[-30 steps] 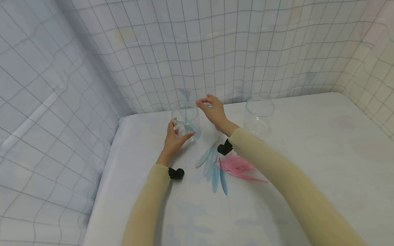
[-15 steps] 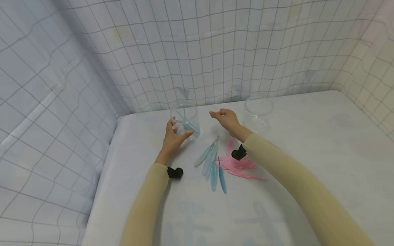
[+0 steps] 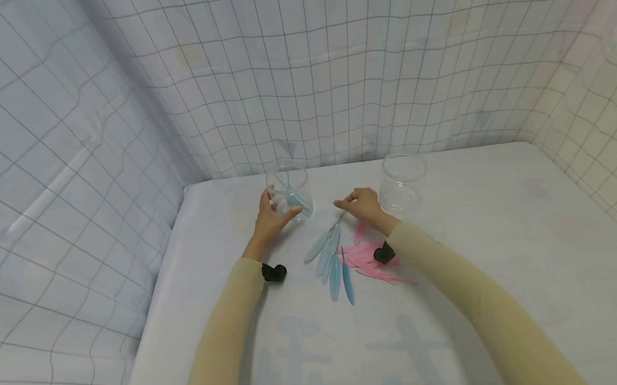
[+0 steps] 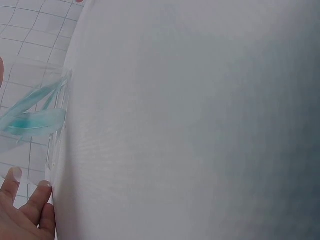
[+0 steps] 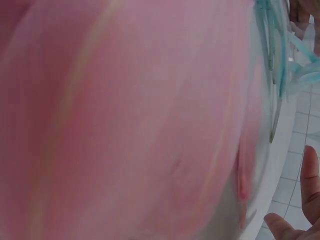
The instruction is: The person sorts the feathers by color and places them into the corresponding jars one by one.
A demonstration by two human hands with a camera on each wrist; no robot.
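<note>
My left hand [image 3: 271, 221] grips the side of a clear jar [image 3: 304, 187] at the back left, thumb in front and fingers behind. Pale blue feathers [image 4: 37, 122] lean inside that jar. Beyond the quill ends of a small fan of blue feathers [image 3: 324, 253] is my right hand [image 3: 366, 206], low over the table. Its thumb and finger stand apart in the right wrist view, with nothing between them. Pink feathers [image 3: 367, 259] lie under the right wrist, and one fills much of the right wrist view up close.
A second clear jar [image 3: 403, 188] stands at the back right, just past the right hand. White cloth covers the table [image 3: 510, 261]. Grid-patterned curtains [image 3: 331, 64] hang behind and along both sides.
My right hand has come away from the left jar's rim, moving right and down toward the blue quills. The left hand keeps its grip on the jar.
</note>
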